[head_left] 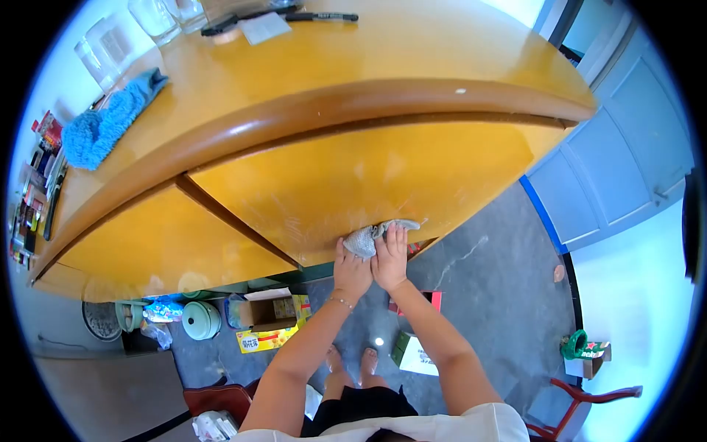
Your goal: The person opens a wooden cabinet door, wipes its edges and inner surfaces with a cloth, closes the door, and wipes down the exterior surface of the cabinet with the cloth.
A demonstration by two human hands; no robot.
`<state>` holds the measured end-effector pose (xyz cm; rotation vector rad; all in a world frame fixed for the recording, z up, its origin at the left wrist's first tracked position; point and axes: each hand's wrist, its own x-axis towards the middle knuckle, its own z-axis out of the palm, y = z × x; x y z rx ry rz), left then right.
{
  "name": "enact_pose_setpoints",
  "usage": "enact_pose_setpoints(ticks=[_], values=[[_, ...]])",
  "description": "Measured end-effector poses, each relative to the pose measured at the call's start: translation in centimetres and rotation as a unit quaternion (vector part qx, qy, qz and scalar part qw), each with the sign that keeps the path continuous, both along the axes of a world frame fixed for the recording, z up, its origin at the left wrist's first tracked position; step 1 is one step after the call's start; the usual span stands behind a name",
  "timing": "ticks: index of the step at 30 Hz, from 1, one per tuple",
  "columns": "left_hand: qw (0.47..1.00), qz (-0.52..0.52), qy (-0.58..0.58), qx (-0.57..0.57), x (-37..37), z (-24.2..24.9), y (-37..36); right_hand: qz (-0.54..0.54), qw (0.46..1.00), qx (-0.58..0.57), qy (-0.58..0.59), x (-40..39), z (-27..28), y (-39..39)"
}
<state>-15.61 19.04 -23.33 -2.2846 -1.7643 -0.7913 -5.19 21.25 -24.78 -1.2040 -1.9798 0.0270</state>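
Observation:
A crumpled grey cloth (362,241) lies pressed against the lower part of the yellow wooden cabinet's front panel (294,191). My right hand (390,259) is closed on the cloth, its fingers over the fabric. Close beside it, my left hand (352,276) grips the cloth's lower left part, with some fingertips hidden. Faint streaks mark the panel around the cloth.
On the cabinet top are a blue fluffy cloth (110,121), clear glasses (103,55) and a black pen (322,16). Below stand an open cardboard box (274,313), a pale green lidded pot (201,320) and a red chair (582,398).

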Motion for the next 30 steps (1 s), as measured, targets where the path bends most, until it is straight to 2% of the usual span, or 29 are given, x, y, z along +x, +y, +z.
enact_pose_setpoints(ticks=[4, 5, 6, 8, 11, 14, 17, 20, 22, 24, 26, 29, 30], values=[[0.994, -0.001, -0.013, 0.104, 0.3, 11.5, 2.4, -0.05, 0.99, 0.133, 0.003, 0.1, 11.4, 2.7], [0.99, -0.005, -0.016, 0.142, 0.3, 12.9, 3.1, -0.063, 0.985, 0.158, 0.021, -0.1, 14.0, 3.5], [0.992, -0.003, -0.022, 0.124, 0.3, 12.3, 3.1, -0.076, 0.98, 0.178, 0.04, -0.3, 14.9, 3.7], [0.996, 0.002, -0.032, 0.085, 0.0, 9.3, 2.3, -0.066, 0.991, 0.114, 0.023, -0.7, 10.4, 2.8], [0.999, 0.039, -0.014, -0.001, -1.2, -0.4, -0.5, 0.003, 0.999, 0.021, -0.028, -1.4, 0.0, 0.1], [0.998, 0.049, 0.003, -0.03, -2.3, -1.9, -1.6, 0.008, 0.999, 0.01, -0.04, -2.2, -2.0, -0.9], [0.998, 0.053, -0.03, 0.003, -2.1, 4.5, -0.3, -0.008, 0.998, 0.041, -0.042, -2.6, 5.1, 0.3], [0.991, 0.015, -0.006, 0.134, -1.4, 11.8, 1.5, -0.067, 0.99, 0.125, 0.019, -2.1, 12.7, 2.2], [0.991, 0.015, 0.018, 0.131, -0.9, 12.1, 2.3, -0.09, 0.98, 0.163, 0.071, -1.8, 14.4, 2.7], [0.99, 0.025, 0.034, 0.132, -0.8, 10.5, 1.6, -0.091, 0.987, 0.118, 0.054, -2.0, 11.2, 2.0], [0.996, 0.018, 0.025, 0.083, -1.3, 6.3, 0.4, -0.067, 0.995, 0.067, 0.017, -2.2, 6.6, 0.8], [0.997, 0.016, 0.026, 0.064, -1.1, 6.5, 0.1, -0.029, 0.998, 0.058, 0.014, -1.7, 7.8, 0.3], [0.996, 0.022, 0.035, 0.079, -0.7, 8.5, 0.6, -0.048, 0.996, 0.079, -0.003, -1.3, 9.7, 0.9]])
